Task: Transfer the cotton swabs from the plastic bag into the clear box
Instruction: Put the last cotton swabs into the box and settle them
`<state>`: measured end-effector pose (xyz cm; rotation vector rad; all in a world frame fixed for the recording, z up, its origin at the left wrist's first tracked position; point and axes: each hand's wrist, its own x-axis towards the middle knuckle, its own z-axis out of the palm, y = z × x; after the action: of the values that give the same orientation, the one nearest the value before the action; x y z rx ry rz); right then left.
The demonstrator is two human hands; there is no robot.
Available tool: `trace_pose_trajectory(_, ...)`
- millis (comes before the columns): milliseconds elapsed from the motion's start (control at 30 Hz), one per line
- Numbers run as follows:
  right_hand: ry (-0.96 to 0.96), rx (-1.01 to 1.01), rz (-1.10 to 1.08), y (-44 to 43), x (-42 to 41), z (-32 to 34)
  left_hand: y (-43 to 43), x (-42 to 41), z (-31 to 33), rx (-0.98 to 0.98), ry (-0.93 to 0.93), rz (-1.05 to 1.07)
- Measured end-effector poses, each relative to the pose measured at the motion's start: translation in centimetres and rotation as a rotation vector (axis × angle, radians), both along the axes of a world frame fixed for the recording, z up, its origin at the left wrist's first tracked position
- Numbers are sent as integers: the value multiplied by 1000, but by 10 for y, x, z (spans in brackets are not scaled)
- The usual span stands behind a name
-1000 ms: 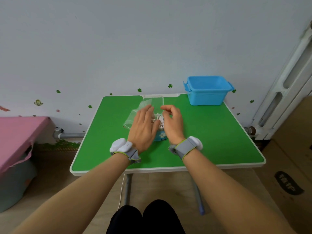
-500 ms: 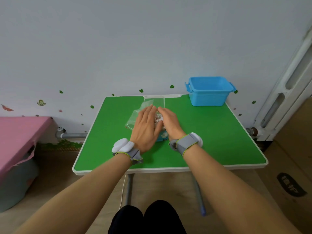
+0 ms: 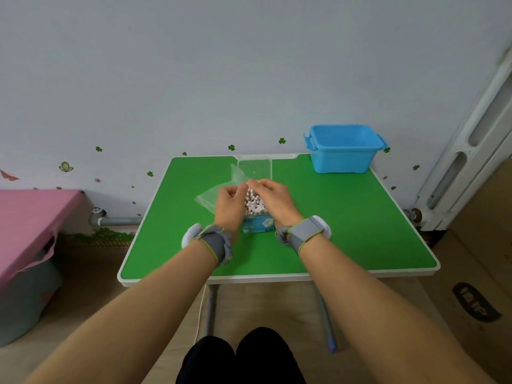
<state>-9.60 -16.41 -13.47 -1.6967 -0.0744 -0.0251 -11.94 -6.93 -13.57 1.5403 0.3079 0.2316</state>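
The clear box (image 3: 256, 227), with a blue label on its near side, stands mid-table packed with upright cotton swabs (image 3: 253, 203). Its transparent lid (image 3: 255, 169) stands open at the far side. The plastic bag (image 3: 206, 199) lies flat just left of the box, partly under my left hand. My left hand (image 3: 230, 203) sits against the box's left side with its fingers curled at the rim. My right hand (image 3: 273, 199) covers the box's right side, its bent fingertips touching the swab tops at the far end. Both thumbs are hidden.
A blue plastic bin (image 3: 345, 149) stands open at the far right corner of the green table (image 3: 346, 225). A radiator (image 3: 471, 151) and cardboard boxes (image 3: 482, 273) are to the right. A pink-covered surface (image 3: 25, 220) is on the left.
My left hand's fingers, straight over the box before, have curled at its left side. My right hand moved slightly over the swabs. More swab tops show between the hands.
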Motion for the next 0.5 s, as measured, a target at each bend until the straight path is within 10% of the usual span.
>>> trace_pose_trajectory(500,229,170,-3,-1,-4,6,-5,-7,2,-68,38,-73)
